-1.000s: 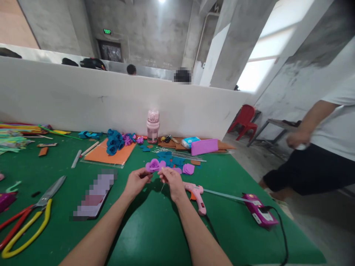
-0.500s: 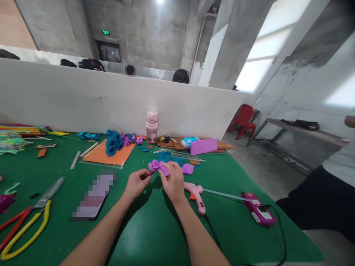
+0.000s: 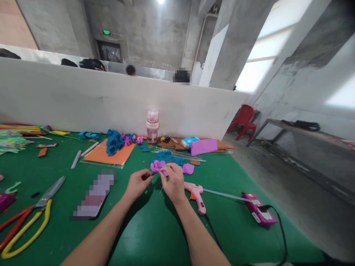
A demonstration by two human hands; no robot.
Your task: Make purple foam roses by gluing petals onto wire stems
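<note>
A purple craft flower (image 3: pixel 157 166) with rounded petals is held up between my hands, above the green table. My left hand (image 3: pixel 139 183) is closed in a pinch at the flower's lower left; its fingertips partly hide the base. From the other side, my right hand (image 3: pixel 174 181) pinches the flower's petals between thumb and fingers. A thin wire shows below the right fingers. Just beyond the right hand lie loose purple petals (image 3: pixel 188 169). Close to the right wrist rests a pink glue gun (image 3: pixel 197 195) with a glue stick in its back.
Large scissors (image 3: pixel 46 197) and a blurred-out phone-shaped object (image 3: pixel 95 195) lie left. Blue flowers (image 3: pixel 114 142) rest on an orange sheet (image 3: pixel 107 157). A pink bottle (image 3: pixel 152 127) stands against the white partition (image 3: pixel 111 94). A purple power box (image 3: pixel 260 210) with a cable lies right.
The flower has turned a little and shifted slightly right, with both hands still pinching it. The person at the far right has gone out of view.
</note>
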